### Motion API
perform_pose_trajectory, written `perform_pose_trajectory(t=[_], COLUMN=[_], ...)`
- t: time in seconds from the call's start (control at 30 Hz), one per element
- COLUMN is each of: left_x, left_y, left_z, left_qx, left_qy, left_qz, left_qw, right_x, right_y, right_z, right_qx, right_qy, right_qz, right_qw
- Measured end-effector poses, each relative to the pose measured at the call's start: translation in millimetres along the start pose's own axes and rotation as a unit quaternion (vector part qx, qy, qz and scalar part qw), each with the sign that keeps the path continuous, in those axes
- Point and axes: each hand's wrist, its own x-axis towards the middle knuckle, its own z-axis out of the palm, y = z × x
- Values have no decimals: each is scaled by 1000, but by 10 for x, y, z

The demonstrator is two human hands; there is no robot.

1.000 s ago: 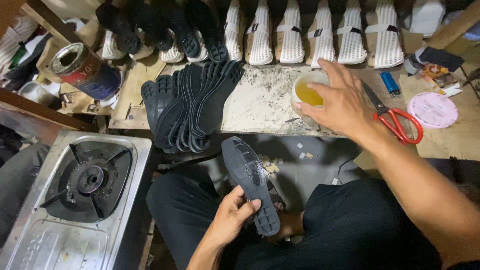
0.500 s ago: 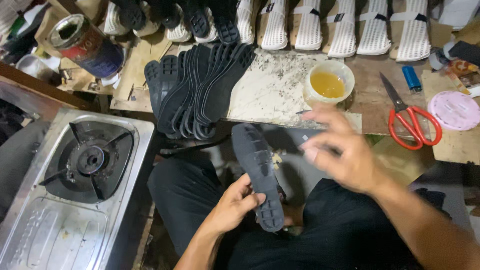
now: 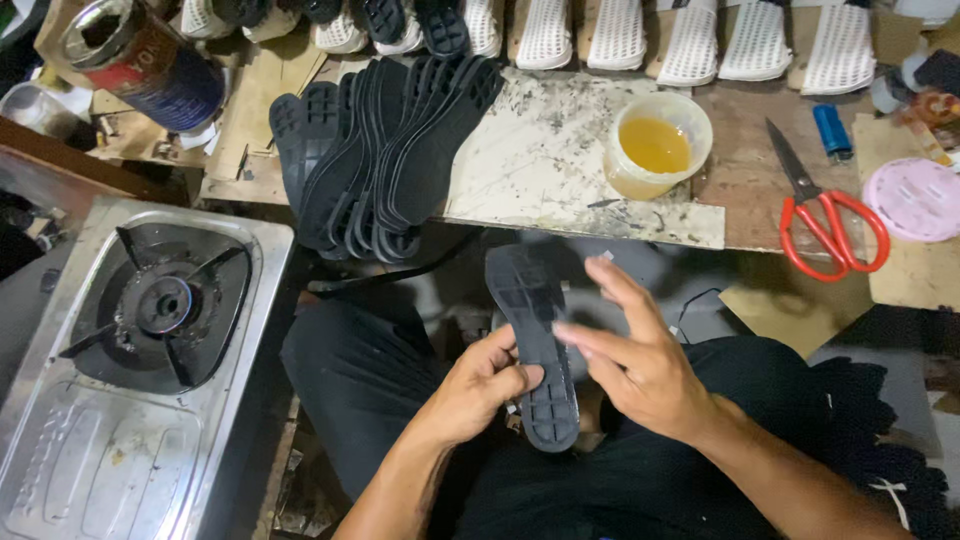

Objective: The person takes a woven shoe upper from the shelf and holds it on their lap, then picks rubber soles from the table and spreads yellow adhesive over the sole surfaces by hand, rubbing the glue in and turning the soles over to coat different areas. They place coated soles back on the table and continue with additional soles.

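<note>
My left hand (image 3: 485,385) grips a black rubber shoe sole (image 3: 527,300) by its edge, tread side up, above my lap. My right hand (image 3: 635,355) hovers just right of the sole with fingers spread, fingertips over its middle; it holds nothing. A yellowish tub of amber glue (image 3: 656,145) stands on the stained worktop (image 3: 540,170) ahead. A fanned stack of black soles (image 3: 380,160) lies at the worktop's left end.
A steel gas stove (image 3: 150,320) sits at my left. Red-handled scissors (image 3: 825,215), a blue lighter (image 3: 828,130) and a pink round lid (image 3: 915,200) lie at the right. White mesh shoe uppers (image 3: 690,40) line the back. A tin can (image 3: 135,55) stands far left.
My right hand left the glue tub and came back down to the sole in my left hand. The sole was raised slightly and the view tilted down.
</note>
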Motion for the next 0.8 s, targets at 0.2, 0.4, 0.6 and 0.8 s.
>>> perform_pose_trajectory(t=[0.2, 0.4, 0.6, 0.8], left_x=[31, 65, 144, 219], left_y=[49, 9, -25, -126], left_z=[-12, -8, -73, 66], left_qx=[-54, -13, -58, -12], left_qy=[56, 74, 166, 195], left_qz=[24, 32, 95, 150], left_qw=[997, 997, 980, 969], right_x=[-17, 16, -179, -319], right_y=[2, 87, -66, -225], right_z=[27, 72, 204, 320], right_qx=[3, -44, -144, -122], right_qy=[-38, 19, 52, 73], right_qz=[-91, -60, -101, -93], right_qw=[995, 997, 983, 985])
